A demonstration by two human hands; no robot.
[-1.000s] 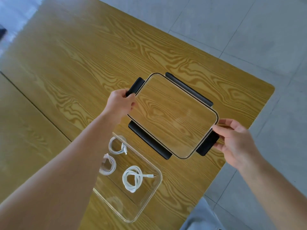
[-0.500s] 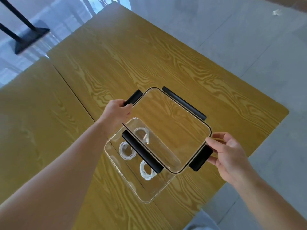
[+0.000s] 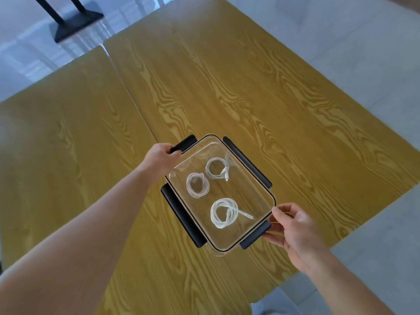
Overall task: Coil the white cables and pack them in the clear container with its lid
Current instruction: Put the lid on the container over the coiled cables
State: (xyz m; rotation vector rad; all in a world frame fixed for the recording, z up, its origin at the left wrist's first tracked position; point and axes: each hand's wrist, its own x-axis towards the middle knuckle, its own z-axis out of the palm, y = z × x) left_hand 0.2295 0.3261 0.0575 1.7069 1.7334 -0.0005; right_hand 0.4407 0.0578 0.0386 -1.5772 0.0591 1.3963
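The clear container (image 3: 214,250) stands on the wooden table (image 3: 227,87) with three coiled white cables inside: one at the far end (image 3: 217,168), one to its left (image 3: 197,185), one nearest me (image 3: 223,212). The clear lid (image 3: 252,189), with black clip flaps on its four sides, lies over the container, lined up with it. My left hand (image 3: 162,159) grips the lid's far-left flap. My right hand (image 3: 293,226) holds the near-right flap between thumb and fingers. Whether the lid rests fully on the rim I cannot tell.
The table is made of two wooden tops joined by a seam (image 3: 131,96) running from the far left toward the container. A black stand base (image 3: 75,21) sits on the grey floor beyond the table. The table's right edge and tiled floor (image 3: 375,53) lie to the right.
Both hands carried the lid from the right of the container to directly over it. My head view shifted so the container now sits in the middle.
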